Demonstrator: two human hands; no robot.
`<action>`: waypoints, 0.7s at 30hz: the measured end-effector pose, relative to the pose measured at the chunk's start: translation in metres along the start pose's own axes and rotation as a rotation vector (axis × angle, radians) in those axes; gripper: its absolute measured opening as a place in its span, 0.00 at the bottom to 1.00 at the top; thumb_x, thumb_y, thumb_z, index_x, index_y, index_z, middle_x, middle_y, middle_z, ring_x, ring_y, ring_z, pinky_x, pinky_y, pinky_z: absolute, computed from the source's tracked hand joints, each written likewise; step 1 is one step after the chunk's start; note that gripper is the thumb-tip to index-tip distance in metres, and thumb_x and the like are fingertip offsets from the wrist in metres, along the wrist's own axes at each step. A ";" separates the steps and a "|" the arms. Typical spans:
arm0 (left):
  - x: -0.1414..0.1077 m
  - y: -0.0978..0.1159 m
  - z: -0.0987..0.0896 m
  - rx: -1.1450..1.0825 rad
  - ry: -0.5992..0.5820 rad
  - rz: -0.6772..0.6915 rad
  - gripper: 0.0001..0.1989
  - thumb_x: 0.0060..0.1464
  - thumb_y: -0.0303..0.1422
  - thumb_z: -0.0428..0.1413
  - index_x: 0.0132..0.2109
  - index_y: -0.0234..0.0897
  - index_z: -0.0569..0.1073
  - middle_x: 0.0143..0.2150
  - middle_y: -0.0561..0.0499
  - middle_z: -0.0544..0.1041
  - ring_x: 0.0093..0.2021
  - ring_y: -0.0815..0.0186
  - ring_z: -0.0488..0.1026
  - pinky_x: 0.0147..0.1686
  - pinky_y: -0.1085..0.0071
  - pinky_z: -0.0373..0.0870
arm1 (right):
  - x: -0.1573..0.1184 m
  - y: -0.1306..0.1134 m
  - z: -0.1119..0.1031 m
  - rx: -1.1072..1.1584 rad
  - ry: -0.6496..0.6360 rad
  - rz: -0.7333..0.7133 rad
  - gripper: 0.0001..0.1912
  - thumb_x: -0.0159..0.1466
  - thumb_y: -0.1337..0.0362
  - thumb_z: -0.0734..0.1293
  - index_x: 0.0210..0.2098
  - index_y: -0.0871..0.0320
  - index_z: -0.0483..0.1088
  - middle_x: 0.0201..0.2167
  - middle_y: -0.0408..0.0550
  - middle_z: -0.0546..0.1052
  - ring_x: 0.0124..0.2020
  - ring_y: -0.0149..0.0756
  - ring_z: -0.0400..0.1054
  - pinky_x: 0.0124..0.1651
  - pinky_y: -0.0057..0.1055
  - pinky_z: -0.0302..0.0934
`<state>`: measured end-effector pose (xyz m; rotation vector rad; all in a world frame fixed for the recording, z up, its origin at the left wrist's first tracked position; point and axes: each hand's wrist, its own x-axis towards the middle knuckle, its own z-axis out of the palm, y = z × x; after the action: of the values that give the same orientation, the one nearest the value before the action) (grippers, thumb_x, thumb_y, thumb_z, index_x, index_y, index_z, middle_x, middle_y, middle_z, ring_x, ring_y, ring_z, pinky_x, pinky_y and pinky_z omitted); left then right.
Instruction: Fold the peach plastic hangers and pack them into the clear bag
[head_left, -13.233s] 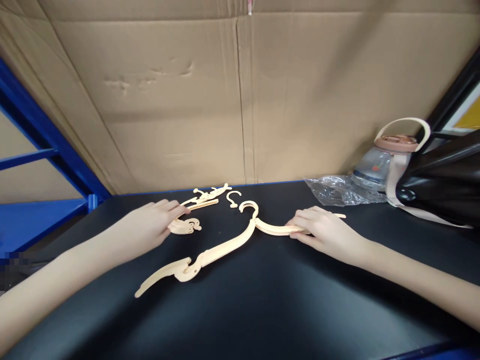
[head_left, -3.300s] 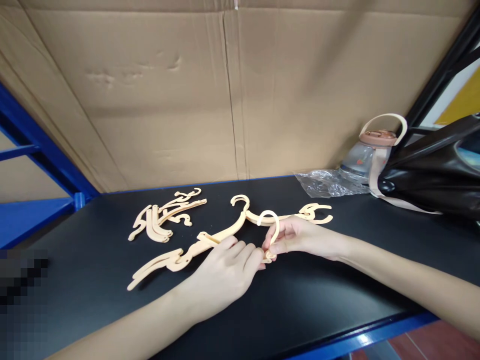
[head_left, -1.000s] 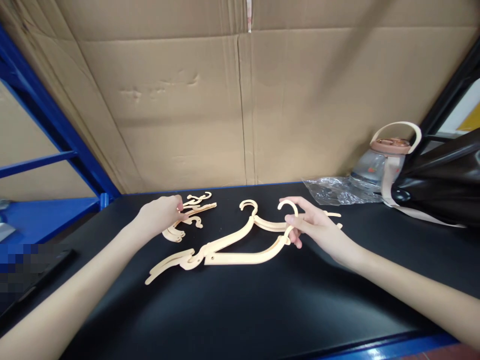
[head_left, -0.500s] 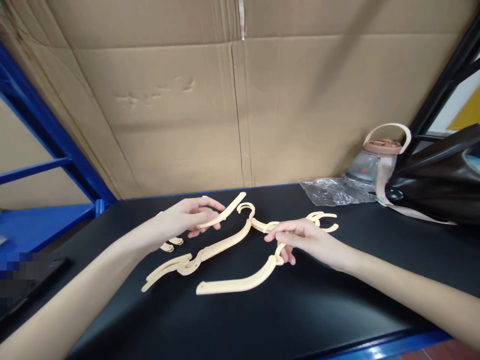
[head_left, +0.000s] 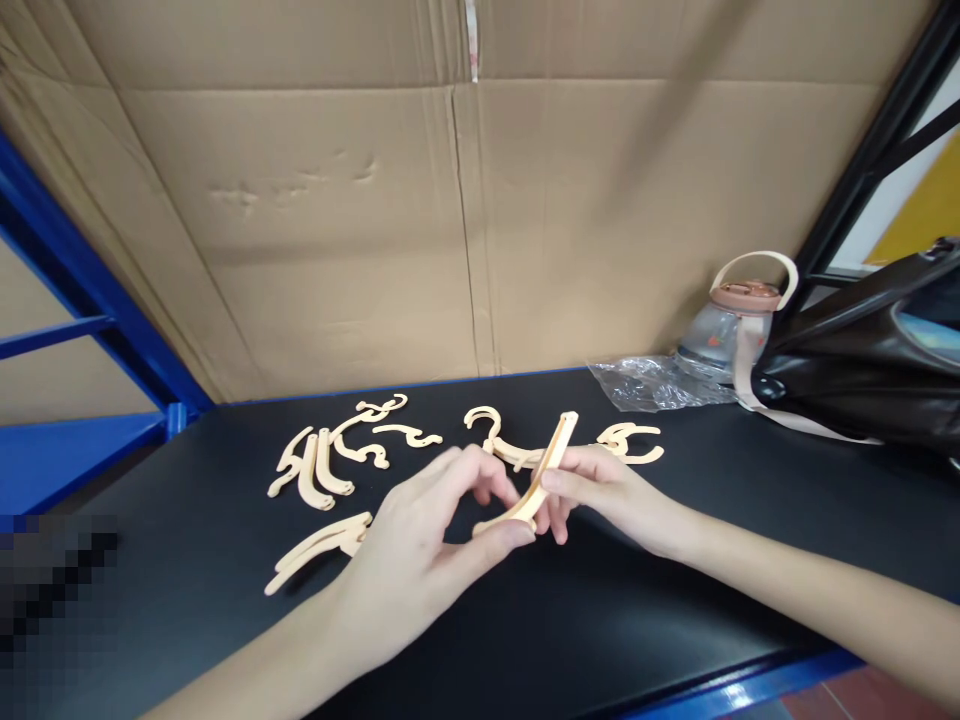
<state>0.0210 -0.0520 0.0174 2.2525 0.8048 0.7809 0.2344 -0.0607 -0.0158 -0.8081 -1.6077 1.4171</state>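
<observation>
Between my two hands is a cream-coloured curved hanger arm (head_left: pixel 553 455), tilted up to the right with a groove along its side. My left hand (head_left: pixel 442 540) pinches its lower end, thumb along the near side. My right hand (head_left: pixel 600 490) has its thumb and fingers closed on the middle of the arm. Whether a second piece is pressed against it, my fingers hide. Behind lies a folding hanger with a hook (head_left: pixel 482 420); its left side is mostly covered by my left hand, and its left end (head_left: pixel 319 550) shows beyond the wrist.
Several loose hanger pieces (head_left: pixel 315 470) lie on the black tabletop (head_left: pixel 637 600) at the left. A clear bottle with a strap (head_left: pixel 724 325) stands back right beside crumpled plastic film (head_left: pixel 637 385) and a dark bag (head_left: pixel 855 345). Cardboard (head_left: pixel 337 250) closes off the back.
My hands have come together. My left hand moved right and nearer, uncovering the loose pieces at the left. The separate pieces they held apart now meet or overlap between them.
</observation>
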 end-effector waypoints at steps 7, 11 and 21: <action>0.005 -0.009 0.004 -0.459 -0.254 -0.182 0.18 0.65 0.43 0.37 0.52 0.40 0.64 0.41 0.47 0.75 0.34 0.65 0.75 0.33 0.68 0.70 | -0.007 -0.007 0.004 -0.015 -0.084 -0.020 0.12 0.65 0.58 0.63 0.35 0.63 0.70 0.30 0.48 0.76 0.28 0.29 0.70 0.34 0.28 0.66; 0.007 -0.012 0.014 -0.660 -0.297 -0.446 0.16 0.61 0.47 0.44 0.48 0.41 0.60 0.38 0.49 0.75 0.23 0.70 0.73 0.21 0.75 0.63 | -0.008 -0.008 0.005 -0.086 -0.120 -0.052 0.11 0.66 0.59 0.61 0.36 0.61 0.68 0.32 0.46 0.72 0.32 0.29 0.68 0.37 0.29 0.64; 0.005 0.007 0.008 -0.690 -0.221 -0.503 0.17 0.53 0.46 0.54 0.35 0.35 0.65 0.18 0.59 0.63 0.20 0.74 0.57 0.23 0.75 0.55 | -0.007 -0.019 -0.012 -0.112 -0.033 -0.099 0.12 0.65 0.59 0.62 0.39 0.60 0.74 0.31 0.47 0.75 0.29 0.31 0.70 0.31 0.28 0.63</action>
<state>0.0325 -0.0554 0.0185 1.4104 0.7917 0.4580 0.2490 -0.0643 0.0018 -0.7622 -1.7408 1.2861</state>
